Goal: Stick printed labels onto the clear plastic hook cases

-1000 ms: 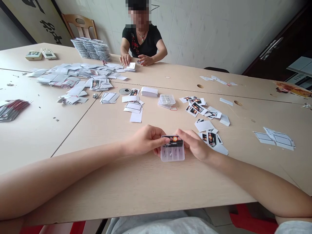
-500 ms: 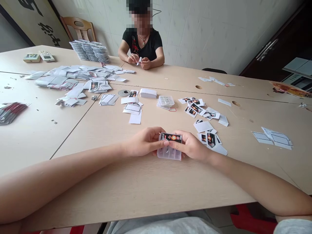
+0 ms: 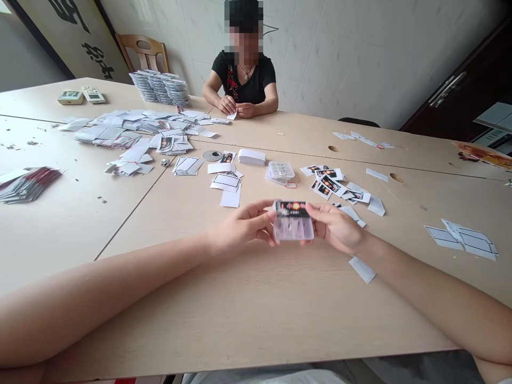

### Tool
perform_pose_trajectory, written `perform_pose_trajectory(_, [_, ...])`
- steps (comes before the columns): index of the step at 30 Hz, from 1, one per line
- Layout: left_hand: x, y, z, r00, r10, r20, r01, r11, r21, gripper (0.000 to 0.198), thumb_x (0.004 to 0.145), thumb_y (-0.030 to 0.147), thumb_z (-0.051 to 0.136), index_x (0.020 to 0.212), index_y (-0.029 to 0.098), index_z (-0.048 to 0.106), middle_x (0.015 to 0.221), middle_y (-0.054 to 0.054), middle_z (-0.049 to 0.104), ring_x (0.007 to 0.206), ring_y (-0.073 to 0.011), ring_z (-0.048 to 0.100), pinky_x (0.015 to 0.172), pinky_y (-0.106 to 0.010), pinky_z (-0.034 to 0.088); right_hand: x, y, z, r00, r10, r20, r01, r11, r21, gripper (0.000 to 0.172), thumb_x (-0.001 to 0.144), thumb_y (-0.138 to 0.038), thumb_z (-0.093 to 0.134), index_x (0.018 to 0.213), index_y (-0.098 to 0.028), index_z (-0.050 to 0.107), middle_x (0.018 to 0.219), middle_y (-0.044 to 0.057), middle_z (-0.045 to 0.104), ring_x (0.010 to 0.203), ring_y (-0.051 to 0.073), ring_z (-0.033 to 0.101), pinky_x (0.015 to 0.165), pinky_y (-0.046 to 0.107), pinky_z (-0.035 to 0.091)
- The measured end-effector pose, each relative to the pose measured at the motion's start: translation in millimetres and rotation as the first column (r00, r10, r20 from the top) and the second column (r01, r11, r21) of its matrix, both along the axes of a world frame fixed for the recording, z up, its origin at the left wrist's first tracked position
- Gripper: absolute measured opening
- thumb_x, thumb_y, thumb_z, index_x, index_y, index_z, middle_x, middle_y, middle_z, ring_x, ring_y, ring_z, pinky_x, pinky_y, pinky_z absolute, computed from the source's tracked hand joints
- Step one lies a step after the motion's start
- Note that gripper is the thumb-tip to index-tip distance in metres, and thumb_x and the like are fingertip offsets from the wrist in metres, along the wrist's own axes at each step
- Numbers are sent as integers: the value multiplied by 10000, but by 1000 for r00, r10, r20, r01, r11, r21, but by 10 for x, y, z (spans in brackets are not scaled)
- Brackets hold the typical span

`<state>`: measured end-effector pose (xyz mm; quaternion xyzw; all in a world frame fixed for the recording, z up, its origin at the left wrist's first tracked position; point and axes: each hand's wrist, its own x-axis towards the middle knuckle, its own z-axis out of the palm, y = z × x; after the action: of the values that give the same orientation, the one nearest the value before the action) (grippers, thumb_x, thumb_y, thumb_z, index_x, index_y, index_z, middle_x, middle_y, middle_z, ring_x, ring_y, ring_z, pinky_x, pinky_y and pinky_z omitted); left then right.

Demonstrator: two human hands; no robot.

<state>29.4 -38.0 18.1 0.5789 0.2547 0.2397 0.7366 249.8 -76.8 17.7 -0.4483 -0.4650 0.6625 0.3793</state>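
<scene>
Between my two hands is a small clear plastic case (image 3: 294,228) with several compartments and a black label with an orange burst along its far part. My left hand (image 3: 252,221) grips its left end, thumb on the near face and fingers around the side. My right hand (image 3: 336,226) pinches the right end the same way. Small dark items show through the case, too blurred to name. Beyond it lie more clear cases (image 3: 280,170) in a stack. Black-printed labels (image 3: 332,184) are scattered to the right, partly hidden by my right hand.
Across the table a person (image 3: 244,80) handles a small white paper. Heaped white packets (image 3: 128,125) spread over the left side, with stacked packs (image 3: 160,88) behind. A tape roll (image 3: 212,156), paper slips (image 3: 230,184) and a white card stack (image 3: 252,156) lie mid-table. Cut papers (image 3: 464,239) lie right.
Both hands have raised the case slightly and tilted it, and my thumbs have moved from its middle out to its ends. The view has shifted a little. The person opposite has lowered the paper.
</scene>
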Motion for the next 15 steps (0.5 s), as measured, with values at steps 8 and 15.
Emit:
perform_pose_trajectory(8, [-36, 75, -115, 987, 157, -25, -158, 985, -71, 335, 811, 217, 594, 1116, 172, 465, 847, -40, 627, 722, -151, 637, 740, -348, 501, 170, 1568, 284, 817, -522, 246, 446, 842, 303, 202, 901, -286, 482, 730, -180, 495, 623, 4, 514, 510, 86, 493, 505, 215, 439])
perform_pose_trajectory(15, [-29, 64, -130, 990, 140, -14, -141, 989, -43, 266, 791, 146, 563, 1041, 173, 476, 807, -13, 602, 708, -132, 627, 735, -328, 502, 116, 1830, 77, 685, -537, 493, 309, 826, 471, 380, 730, -471, 674, 905, -139, 621, 988, 108, 651, 953, 235, 601, 817, 340, 453])
